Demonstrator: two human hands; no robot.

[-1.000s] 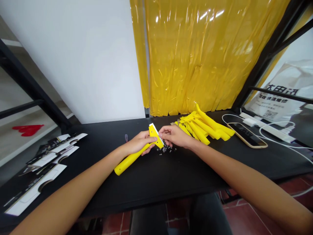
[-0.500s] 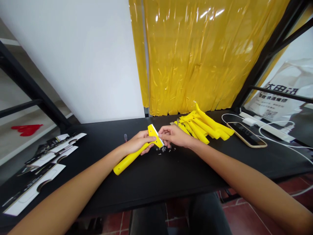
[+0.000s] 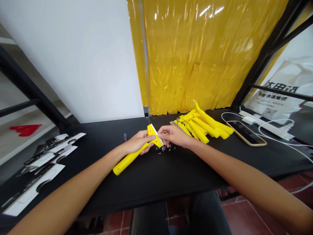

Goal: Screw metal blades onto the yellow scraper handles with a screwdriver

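Observation:
My left hand (image 3: 141, 142) is closed round the neck of a yellow scraper (image 3: 127, 163), its thumb lying on the flat head. The scraper's handle points down and left, and a pale strip runs along the far right edge of its head. My right hand (image 3: 172, 134) pinches at that edge with thumb and fingertips. Whether a small part is also between those fingers is hidden. Several small nuts and screws (image 3: 163, 148) lie on the black table (image 3: 146, 182) just below my right hand. A small screwdriver (image 3: 125, 137) rests behind my left wrist.
A heap of yellow scrapers (image 3: 200, 125) lies beyond my right hand. Right of it are a phone (image 3: 246, 133), white cables and a power strip (image 3: 269, 125). Printed cards (image 3: 49, 176) are stacked at the left. A yellow plastic curtain (image 3: 195, 65) hangs behind the table.
Both hands keep the same hold on the scraper. The whole view has shifted very slightly; otherwise nothing has visibly moved.

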